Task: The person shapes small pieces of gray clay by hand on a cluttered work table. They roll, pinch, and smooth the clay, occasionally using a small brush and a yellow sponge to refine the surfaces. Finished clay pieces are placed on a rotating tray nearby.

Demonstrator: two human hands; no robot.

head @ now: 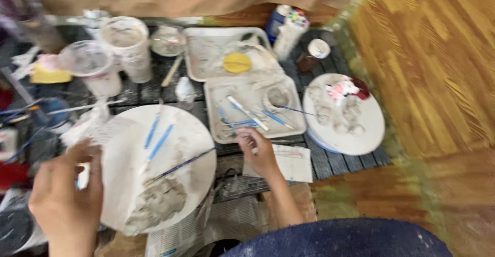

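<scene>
The right hand (260, 154), fingers curled around a small white tool, sits at the near edge of the tool tray (254, 110). The left hand (67, 195), near the round board (154, 164), pinches something small and blue-white; its blur could mean knocking the loose brushes (157, 141) into the wet clay (157, 203)

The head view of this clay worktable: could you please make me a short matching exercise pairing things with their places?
Things:
1. Grey clay lump
2. Yellow round disc
3. Small pale clay balls
4. White-handled tool

Places:
A. Right-hand round white plate
B. Far rectangular tray
C. Large round white board
D. Near rectangular tray

Pairs: 1-C, 2-B, 3-A, 4-D
</scene>
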